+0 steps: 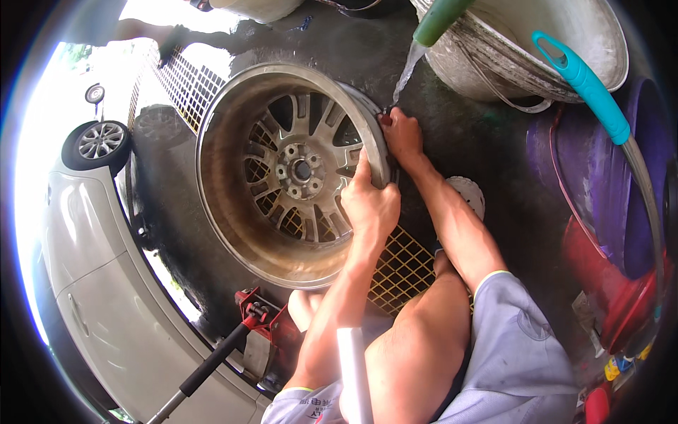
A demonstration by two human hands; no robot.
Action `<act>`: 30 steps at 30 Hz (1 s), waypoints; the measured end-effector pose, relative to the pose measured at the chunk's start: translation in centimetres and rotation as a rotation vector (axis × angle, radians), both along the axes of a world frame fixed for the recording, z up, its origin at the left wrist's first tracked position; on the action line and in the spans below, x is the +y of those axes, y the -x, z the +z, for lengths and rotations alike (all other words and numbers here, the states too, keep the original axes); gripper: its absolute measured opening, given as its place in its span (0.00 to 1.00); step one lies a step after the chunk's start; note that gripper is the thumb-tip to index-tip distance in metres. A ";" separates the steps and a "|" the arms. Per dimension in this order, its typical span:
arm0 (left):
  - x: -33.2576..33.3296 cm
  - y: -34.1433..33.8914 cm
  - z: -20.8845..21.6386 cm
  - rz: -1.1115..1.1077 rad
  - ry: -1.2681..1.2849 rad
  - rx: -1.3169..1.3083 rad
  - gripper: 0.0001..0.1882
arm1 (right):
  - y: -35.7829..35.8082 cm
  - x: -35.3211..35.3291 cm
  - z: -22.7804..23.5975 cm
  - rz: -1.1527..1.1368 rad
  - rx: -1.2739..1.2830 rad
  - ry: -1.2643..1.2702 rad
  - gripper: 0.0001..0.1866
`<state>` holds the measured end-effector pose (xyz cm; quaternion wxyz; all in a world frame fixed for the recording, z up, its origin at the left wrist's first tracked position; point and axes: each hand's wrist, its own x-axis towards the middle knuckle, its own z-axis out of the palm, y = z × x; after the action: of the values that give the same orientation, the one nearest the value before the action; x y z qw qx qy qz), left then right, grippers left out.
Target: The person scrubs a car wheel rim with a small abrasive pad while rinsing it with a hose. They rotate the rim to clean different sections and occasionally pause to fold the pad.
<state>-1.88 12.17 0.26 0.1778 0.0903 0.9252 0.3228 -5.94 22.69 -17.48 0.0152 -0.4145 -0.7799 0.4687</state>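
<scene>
A bare alloy wheel rim (212, 191), its inner barrel brownish with dirt, stands tilted in front of me with its hollow side toward me. My left hand (371, 205) grips the right edge of the rim, the index finger lying up along the lip. Just beyond that edge, my right hand (403, 136) is closed by the rim's outer side, fingertips pressed around something small and dark that I cannot make out. A stream of water (407, 73) runs from a green tube (439, 21) down toward the right fingertips.
A pale bucket (466, 67) stands at the far right, a teal hooked handle (590, 85) with a hose across it. Purple (600, 184) and red (614, 283) tubs sit below. Yellow floor grating (399, 272) lies under the wheel. At left are a red jack (258, 311) and silver car (92, 247).
</scene>
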 end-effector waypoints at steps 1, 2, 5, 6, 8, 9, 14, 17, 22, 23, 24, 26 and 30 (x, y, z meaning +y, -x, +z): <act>0.0 0.1 0.1 -0.005 0.004 0.012 0.37 | 0.4 0.5 0.0 0.000 0.032 0.019 0.18; 0.2 0.1 0.2 -0.011 0.007 0.024 0.37 | 0.7 0.5 0.1 -0.011 0.030 0.011 0.18; -0.4 0.1 0.6 0.015 -0.032 -0.010 0.37 | -0.2 -1.1 -0.1 -0.007 0.019 0.011 0.17; -0.6 0.5 0.5 0.015 -0.045 0.007 0.37 | -2.0 -2.4 -0.5 0.018 0.025 0.015 0.16; -0.7 0.3 0.2 0.025 0.036 -0.014 0.38 | -2.7 -2.4 -0.5 0.019 0.045 0.018 0.16; -0.5 0.6 0.1 0.022 0.041 -0.005 0.38 | -2.3 -2.2 -0.7 0.004 0.064 0.025 0.16; 0.0 -0.2 -0.3 0.002 -0.001 -0.018 0.34 | 3.1 1.6 -1.6 0.010 0.158 -0.138 0.15; -0.1 0.1 -0.1 0.015 0.009 0.037 0.26 | 1.6 0.4 -1.1 0.130 0.145 -0.135 0.16; -1.1 0.7 0.0 0.020 0.047 -0.033 0.39 | -1.6 -2.3 -0.4 0.081 0.046 -0.043 0.17; -1.4 0.3 -0.4 0.032 0.047 -0.006 0.39 | -1.4 -2.3 -0.5 0.065 0.058 -0.049 0.17; -1.4 0.2 -0.7 0.025 0.021 -0.003 0.39 | -0.3 -1.7 -0.8 0.043 0.099 -0.051 0.17; 0.1 -0.2 -0.8 -0.001 -0.041 -0.004 0.39 | 1.8 1.3 -1.0 -0.012 0.175 -0.066 0.16; -0.7 0.3 -0.1 -0.001 -0.013 -0.010 0.38 | 0.0 -0.9 -0.9 0.064 0.075 -0.076 0.17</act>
<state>-2.20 11.52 0.15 0.1821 0.0901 0.9222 0.3290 -5.89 21.80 -18.38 0.0451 -0.3707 -0.8089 0.4541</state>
